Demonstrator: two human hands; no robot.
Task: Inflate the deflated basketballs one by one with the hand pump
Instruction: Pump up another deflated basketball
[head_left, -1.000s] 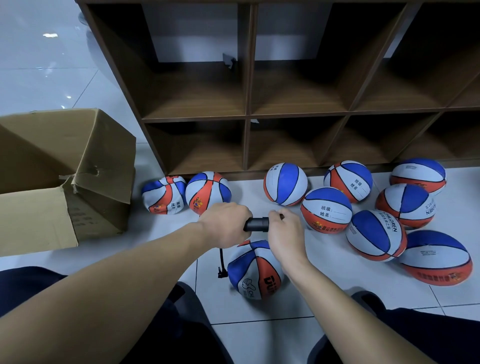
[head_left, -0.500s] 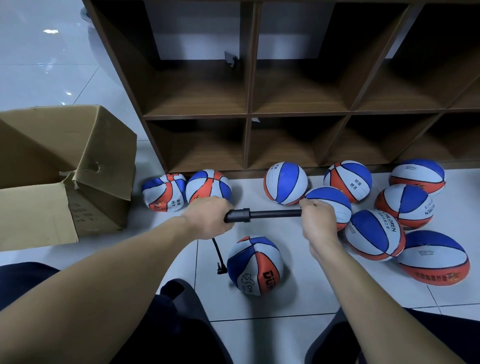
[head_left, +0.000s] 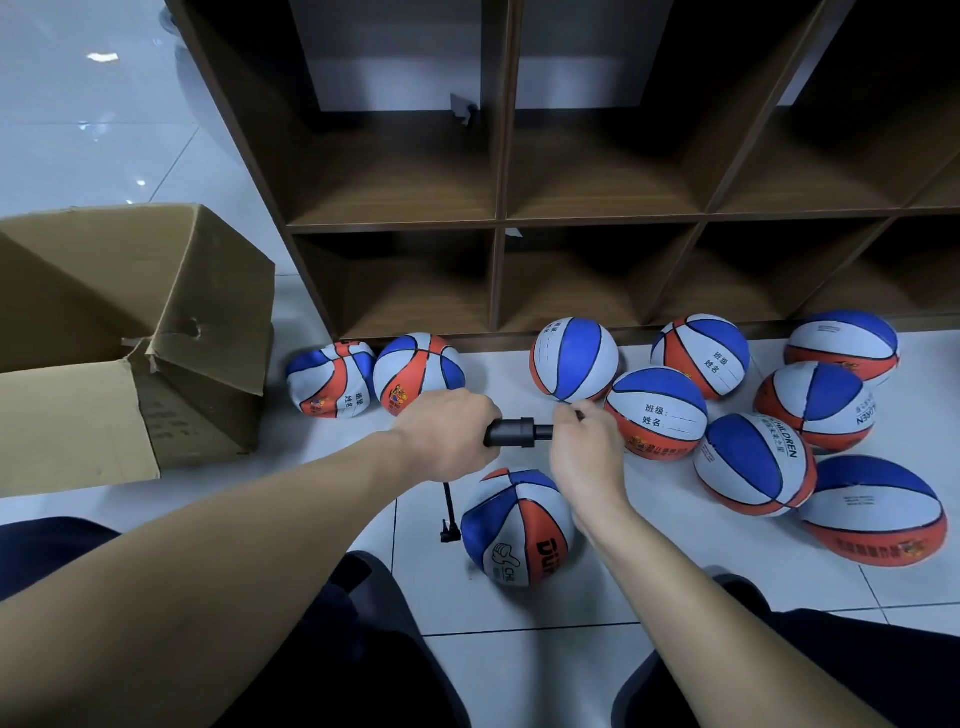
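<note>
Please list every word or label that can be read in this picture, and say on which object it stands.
"班级" and "姓名": white panel of the ball right of the hands.
"班级 姓名": ball by the shelf.
"CHILDREN": ball further right.
"DUN", cut off, and "CHL": ball near the knees.
Other prints on the balls and the cardboard box: too blurred.

The left hand (head_left: 447, 434) grips the barrel of a black hand pump (head_left: 511, 434), held level above the floor, while the right hand (head_left: 587, 447) closes round its handle end, close against the barrel. A thin black hose (head_left: 450, 512) hangs down beside a red, white and blue basketball (head_left: 517, 527) on the white tiled floor (head_left: 675, 561); whether its tip sits in the valve is hard to tell. 9 more balls lie along the wooden cubby shelf (head_left: 501, 223). An open cardboard box (head_left: 130, 332) stands left.
</note>
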